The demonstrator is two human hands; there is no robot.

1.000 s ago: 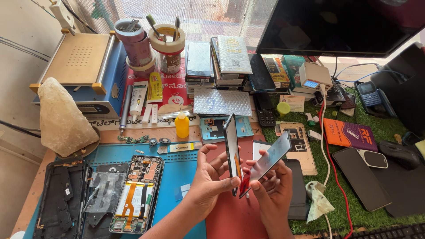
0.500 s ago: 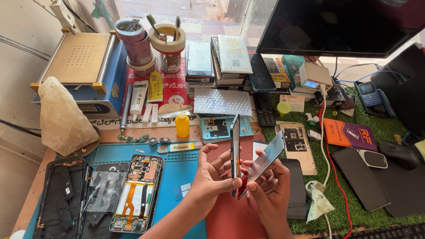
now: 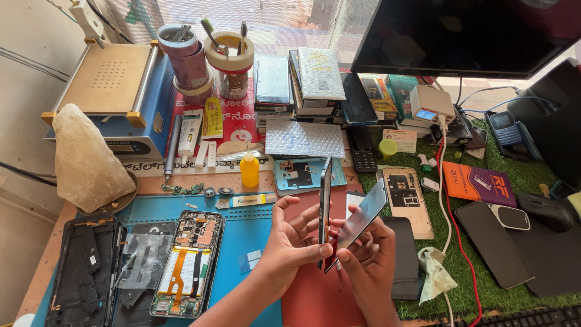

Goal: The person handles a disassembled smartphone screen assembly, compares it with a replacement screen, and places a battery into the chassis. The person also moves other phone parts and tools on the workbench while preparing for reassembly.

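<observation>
Head view: left hand (image 3: 290, 245) pinches the upright phone body (image 3: 325, 203) by its edges; right hand (image 3: 369, 257) grips the thin screen panel (image 3: 363, 217), likely light, stiff, fragile, best held edgewise.

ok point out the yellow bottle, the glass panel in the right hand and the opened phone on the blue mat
yellow bottle (image 3: 249, 171), head view, on the middle of its body
glass panel (image 3: 362, 217), head view, on its dark face above the fingers
opened phone (image 3: 189, 261), head view, on the exposed insides at its middle
</observation>
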